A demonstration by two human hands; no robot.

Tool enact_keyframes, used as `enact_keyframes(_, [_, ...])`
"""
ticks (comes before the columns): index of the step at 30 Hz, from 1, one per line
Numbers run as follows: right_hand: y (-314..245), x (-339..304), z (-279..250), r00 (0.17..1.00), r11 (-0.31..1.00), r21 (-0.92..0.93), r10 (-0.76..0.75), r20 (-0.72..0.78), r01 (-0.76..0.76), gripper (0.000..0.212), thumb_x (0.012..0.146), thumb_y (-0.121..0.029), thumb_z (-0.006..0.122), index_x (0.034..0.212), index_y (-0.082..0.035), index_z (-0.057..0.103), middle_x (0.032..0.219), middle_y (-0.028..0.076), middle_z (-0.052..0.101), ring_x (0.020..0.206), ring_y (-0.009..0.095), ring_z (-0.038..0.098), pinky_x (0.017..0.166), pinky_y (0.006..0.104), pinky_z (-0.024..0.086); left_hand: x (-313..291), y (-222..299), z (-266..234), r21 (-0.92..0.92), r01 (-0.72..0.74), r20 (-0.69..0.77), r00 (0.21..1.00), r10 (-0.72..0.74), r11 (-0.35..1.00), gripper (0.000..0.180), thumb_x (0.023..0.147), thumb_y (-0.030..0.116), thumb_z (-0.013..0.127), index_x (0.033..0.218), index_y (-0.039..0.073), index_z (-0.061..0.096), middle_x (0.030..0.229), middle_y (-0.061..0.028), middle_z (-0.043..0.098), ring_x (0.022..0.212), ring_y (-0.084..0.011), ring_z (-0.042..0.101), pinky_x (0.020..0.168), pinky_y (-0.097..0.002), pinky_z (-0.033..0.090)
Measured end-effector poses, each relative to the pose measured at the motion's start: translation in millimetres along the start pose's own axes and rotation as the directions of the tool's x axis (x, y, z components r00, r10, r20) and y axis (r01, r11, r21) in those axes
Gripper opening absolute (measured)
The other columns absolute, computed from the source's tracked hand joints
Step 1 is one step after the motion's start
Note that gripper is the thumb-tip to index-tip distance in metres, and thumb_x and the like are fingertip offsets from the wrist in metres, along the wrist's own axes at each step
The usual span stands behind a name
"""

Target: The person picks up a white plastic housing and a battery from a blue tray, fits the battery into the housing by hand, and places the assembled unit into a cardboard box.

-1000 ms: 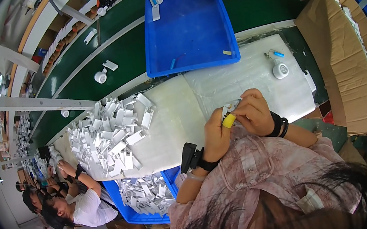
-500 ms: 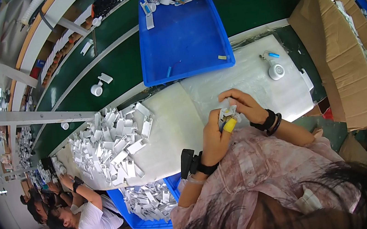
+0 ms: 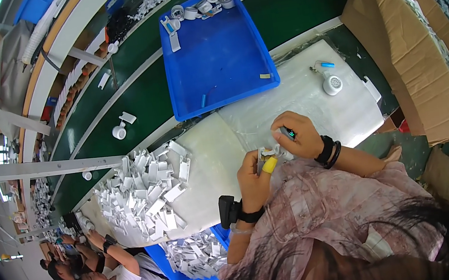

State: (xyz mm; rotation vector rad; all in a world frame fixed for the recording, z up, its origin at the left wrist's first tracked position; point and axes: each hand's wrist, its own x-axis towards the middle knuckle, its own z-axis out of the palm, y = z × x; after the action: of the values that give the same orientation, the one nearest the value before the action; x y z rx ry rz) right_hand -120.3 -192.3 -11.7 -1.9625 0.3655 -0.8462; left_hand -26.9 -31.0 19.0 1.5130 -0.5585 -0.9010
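My left hand (image 3: 254, 181), with a yellow cover on its thumb, pinches a small white plastic part (image 3: 265, 153) above the near edge of the pale work mat. Beside it my right hand (image 3: 302, 134) is closed with curled fingers. A small dark piece with a green spot (image 3: 290, 132) shows between those fingers, too small to name. Farther right on the mat lies a white round device with a perforated face (image 3: 333, 85), and a small blue cylinder (image 3: 327, 64) on thin wires is next to it.
A blue tray (image 3: 214, 65) holds white round parts along its far end. White plastic pieces (image 3: 148, 187) are heaped at left, with more in a blue bin (image 3: 197, 257) below. A cardboard box (image 3: 388, 50) stands right. Another person in a white shirt (image 3: 138, 279) works at lower left.
My hands have drawn apart: the left moved slightly left and down, the right stays closed at the right. The whole view has shifted a little.
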Motion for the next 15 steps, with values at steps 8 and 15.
enact_keyframes(8, [-2.8, -1.3, -1.2, 0.999, 0.997, -0.057, -0.05, 0.001, 0.05, 0.014, 0.079, -0.012, 0.067, 0.089, -0.004, 0.062, 0.085, 0.013, 0.062, 0.073, 0.029, 0.062, 0.064, 0.0336, 0.05, -2.2, 2.1, -2.1, 0.064, -0.076, 0.045, 0.996, 0.073, 0.995, 0.019, 0.088, 0.001, 0.063, 0.106, -0.001, 0.059, 0.098, -0.0032, 0.064, 0.091, -0.009, 0.058, 0.084, -0.0235, 0.045])
enact_keyframes(15, [-2.2, -2.7, -0.4, 0.999, 0.997, -0.06, -0.046, 0.001, 0.046, 0.014, 0.079, -0.012, 0.067, 0.089, -0.004, 0.062, 0.086, 0.013, 0.063, 0.073, 0.029, 0.062, 0.063, 0.0337, 0.05, -2.8, 0.9, -4.3, 0.069, -0.032, 0.041, 0.999, 0.029, 0.997, 0.019, 0.088, 0.001, 0.063, 0.106, -0.001, 0.06, 0.099, -0.0037, 0.064, 0.093, -0.0087, 0.057, 0.084, -0.0236, 0.044])
